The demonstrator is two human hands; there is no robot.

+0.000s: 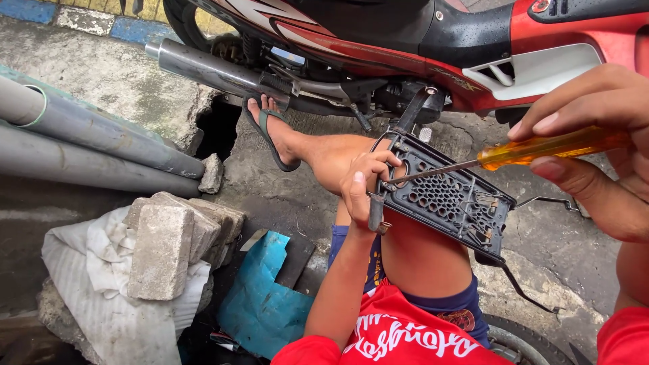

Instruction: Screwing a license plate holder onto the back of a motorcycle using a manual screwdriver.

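My left hand (364, 184) grips the near left corner of a black perforated plastic panel (451, 199) that rests tilted on my bare thigh. My right hand (595, 142) holds a screwdriver with an amber handle (551, 147); its metal shaft (433, 170) reaches left to the panel's upper left corner, close to my left fingers. Thin wire clips stick out along the panel's right side.
A red and black motorcycle (419, 40) with a chrome exhaust pipe (209, 67) stands ahead. My sandalled foot (270, 132) sits beneath it. Grey pipes (94, 145), concrete blocks (169, 243), white cloth (88, 284) and a blue sheet (260, 297) lie to the left.
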